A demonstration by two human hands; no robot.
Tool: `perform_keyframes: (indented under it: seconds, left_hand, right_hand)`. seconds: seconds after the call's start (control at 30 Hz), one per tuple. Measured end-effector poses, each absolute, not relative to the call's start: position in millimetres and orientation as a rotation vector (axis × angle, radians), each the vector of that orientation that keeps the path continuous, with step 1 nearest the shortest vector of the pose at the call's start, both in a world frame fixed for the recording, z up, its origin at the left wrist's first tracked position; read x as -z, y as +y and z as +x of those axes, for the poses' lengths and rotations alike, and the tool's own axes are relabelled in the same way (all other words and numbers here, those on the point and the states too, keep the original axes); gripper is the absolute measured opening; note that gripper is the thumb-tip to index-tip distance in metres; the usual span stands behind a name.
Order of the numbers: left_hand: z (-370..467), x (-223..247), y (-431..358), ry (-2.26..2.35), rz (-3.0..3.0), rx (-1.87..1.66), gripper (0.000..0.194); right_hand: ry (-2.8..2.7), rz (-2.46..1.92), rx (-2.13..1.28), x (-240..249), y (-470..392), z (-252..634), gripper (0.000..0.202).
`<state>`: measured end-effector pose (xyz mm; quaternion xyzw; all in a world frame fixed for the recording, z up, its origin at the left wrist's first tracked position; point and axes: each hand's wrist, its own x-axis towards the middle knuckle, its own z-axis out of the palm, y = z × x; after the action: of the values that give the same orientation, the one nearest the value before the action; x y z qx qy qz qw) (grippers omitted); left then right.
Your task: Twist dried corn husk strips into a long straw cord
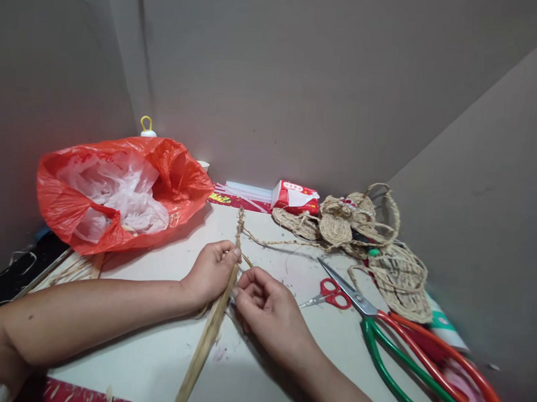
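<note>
A narrow braided straw cord (240, 222) runs away from my hands over the pale table. My left hand (210, 275) is closed, pinching the cord at its near end between thumb and fingers. From there a wide, flat dry straw strip (201, 354) slants down toward the table's front edge. Just to the right, my right hand (263, 297) is closed with thumb and forefinger together beside the strip. A thin strand seems to lead to its fingertips, though the curled fingers hide most of it. A long braided length (284, 243) stretches right from the cord's far part.
Large scissors (366, 308) with red and green handles lie open at right, next to small red-handled scissors (335, 293). Behind them are coiled straw pieces (337, 222) and a red tissue pack (296, 196). A red plastic bag (87, 233) fills the left back.
</note>
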<state>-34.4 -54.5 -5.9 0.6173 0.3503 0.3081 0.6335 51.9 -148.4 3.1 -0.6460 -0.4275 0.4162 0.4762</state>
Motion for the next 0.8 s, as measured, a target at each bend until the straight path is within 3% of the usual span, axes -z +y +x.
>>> perform_keyframes:
  seconds: [0.33,0.67,0.8]
  left_hand:
    - [-34,9,-53,0.758,1.472,-0.650,0.030]
    - [-35,3,-58,0.773,1.361,-0.597,0.031]
    - [-34,4,-56,0.780,1.393,-0.616,0.030]
  right_hand:
    - [-0.974,-1.425,-1.288,-9,-147,54,0.020]
    - [-0.921,-1.375,-1.410,-2,-144,66,0.010]
    - [-0.920,-1.366,-1.424,-3,-143,65,0.015]
